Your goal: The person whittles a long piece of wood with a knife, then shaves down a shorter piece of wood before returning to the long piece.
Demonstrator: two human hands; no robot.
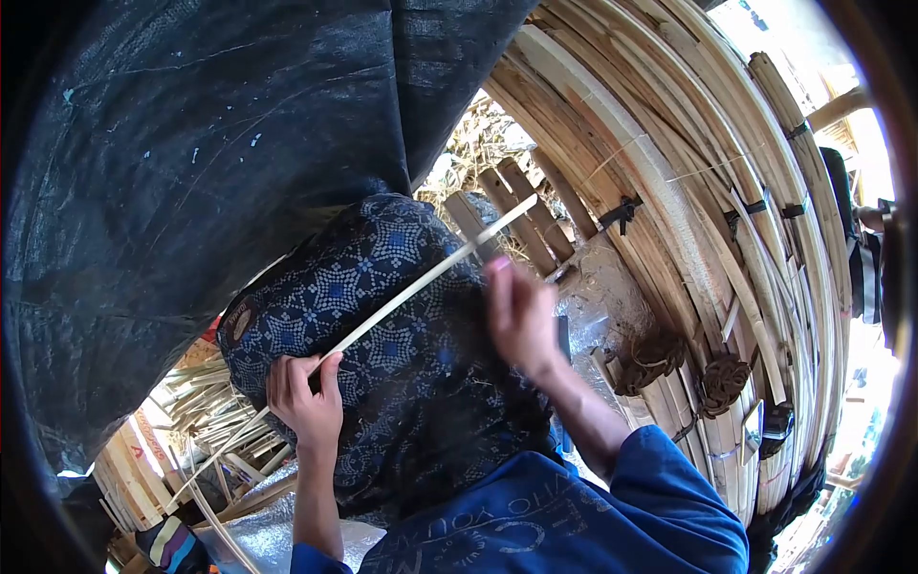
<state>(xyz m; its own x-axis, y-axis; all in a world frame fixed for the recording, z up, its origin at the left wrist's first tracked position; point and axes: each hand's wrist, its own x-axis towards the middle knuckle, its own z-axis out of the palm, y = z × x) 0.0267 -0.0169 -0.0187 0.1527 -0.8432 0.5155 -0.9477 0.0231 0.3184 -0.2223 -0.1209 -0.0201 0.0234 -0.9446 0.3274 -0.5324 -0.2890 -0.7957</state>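
A thin pale wooden strip (406, 295) runs diagonally over a dark blue patterned cloth (359, 273) on the person's lap. My left hand (308, 397) pinches the strip between thumb and fingers near its lower part, and a thin length trails on past it to the lower left. Close to the strip's upper end is my right hand (521, 311), blurred by motion, its fingers curled. A blurred grey shape, possibly a blade, crosses the strip just beyond those fingers; what the right hand holds cannot be made out.
Bundled long bamboo slats (669, 210) curve along the right side. A black tarp (191, 172) hangs at the upper left. Short wooden posts (521, 215) stand beyond the cloth. Loose strips (215, 421) lie at the lower left, near a striped item (172, 543).
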